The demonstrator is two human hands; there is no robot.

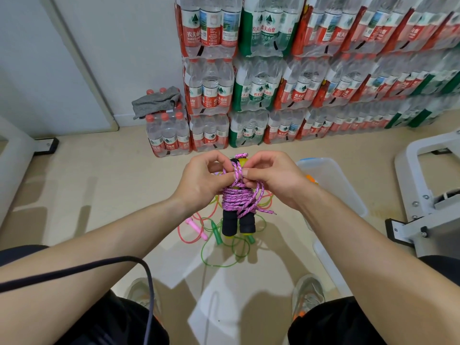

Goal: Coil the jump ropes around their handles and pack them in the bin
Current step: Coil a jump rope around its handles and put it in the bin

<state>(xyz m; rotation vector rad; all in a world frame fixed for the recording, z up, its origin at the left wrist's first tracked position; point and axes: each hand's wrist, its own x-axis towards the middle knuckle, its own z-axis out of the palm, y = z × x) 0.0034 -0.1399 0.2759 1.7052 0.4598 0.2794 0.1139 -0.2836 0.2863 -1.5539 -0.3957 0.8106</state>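
Here, both hands (204, 175) (271, 175) pinch braided pink rope (239, 200) round foam handles (239, 224).

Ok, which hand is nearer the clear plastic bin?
Right. The right hand is just left of the bin, pinching the pink rope; the left hand holds the same rope, farther left.

The pink rope (239, 200) is a braided woven cord with a matt, textured surface. Its black handles (239, 224) are matt foam. The green jump rope (216, 231) is smooth, glossy, translucent plastic. The bin (333, 180) is smooth, translucent plastic. The bottle packs (258, 83) are wrapped in clear, glossy film. The grey cloth (155, 102) is a matt knit. The floor (99, 190) is smooth with a dull sheen.
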